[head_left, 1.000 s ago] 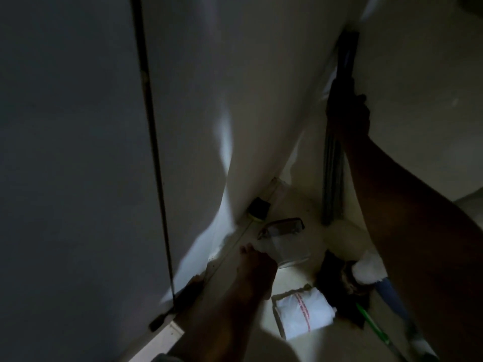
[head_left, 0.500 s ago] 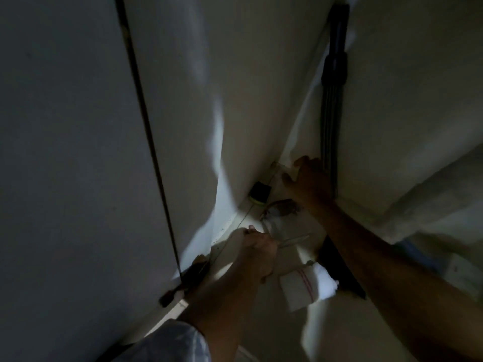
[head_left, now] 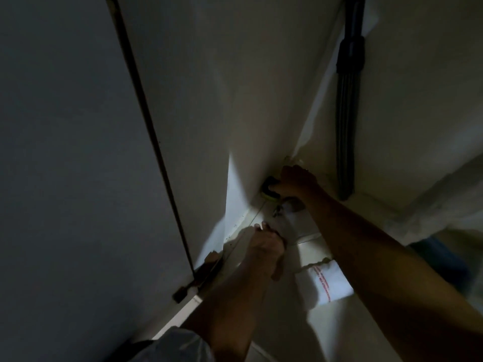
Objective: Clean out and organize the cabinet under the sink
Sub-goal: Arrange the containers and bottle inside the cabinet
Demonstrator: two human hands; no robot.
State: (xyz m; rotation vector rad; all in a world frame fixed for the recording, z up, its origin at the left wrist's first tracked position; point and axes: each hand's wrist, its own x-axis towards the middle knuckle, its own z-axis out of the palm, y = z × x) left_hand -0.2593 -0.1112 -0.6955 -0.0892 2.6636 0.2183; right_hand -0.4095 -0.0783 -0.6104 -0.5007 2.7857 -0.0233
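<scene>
I look into the dim cabinet under the sink. My right hand (head_left: 296, 180) reaches to the back left corner and closes on a small dark object with a yellow-green edge (head_left: 270, 192), perhaps a sponge. My left hand (head_left: 266, 242) is closed on a clear plastic bag (head_left: 287, 223) lying on the cabinet floor (head_left: 324, 330). A white folded cloth with a red stripe (head_left: 325, 283) lies on the floor just right of my left forearm, partly hidden under my right arm.
A dark corrugated drain hose (head_left: 347, 105) hangs down at the back right. The white side wall (head_left: 222, 100) stands close on the left, with a door hinge (head_left: 183, 292) at its bottom front. Something blue (head_left: 441, 259) lies at the right.
My right hand came down off the drain hose, crossed the back of the cabinet and closed on the dark object in the corner. My left hand stayed on the plastic bag.
</scene>
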